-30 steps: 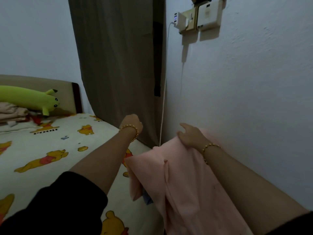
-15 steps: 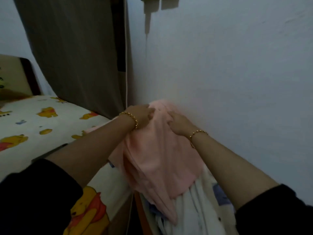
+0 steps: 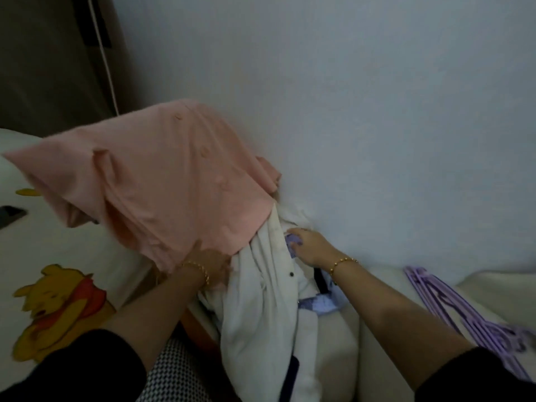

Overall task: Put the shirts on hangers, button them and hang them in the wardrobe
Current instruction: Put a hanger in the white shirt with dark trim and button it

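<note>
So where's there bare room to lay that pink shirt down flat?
Best: the bed sheet between the dark flat object and the bear print. A smaller cream patch lies between the white garment and the purple hangers. By the wall it is crowded: pink shirt, left hand, right hand gripping lavender cloth.

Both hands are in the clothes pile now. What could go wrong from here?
The pink shirt lies loose over the pile, by the left hand; tugging the white garment beneath may drag it off. The right hand grips lilac cloth amid the white garment's folds, so both may lift together, tangled.
</note>
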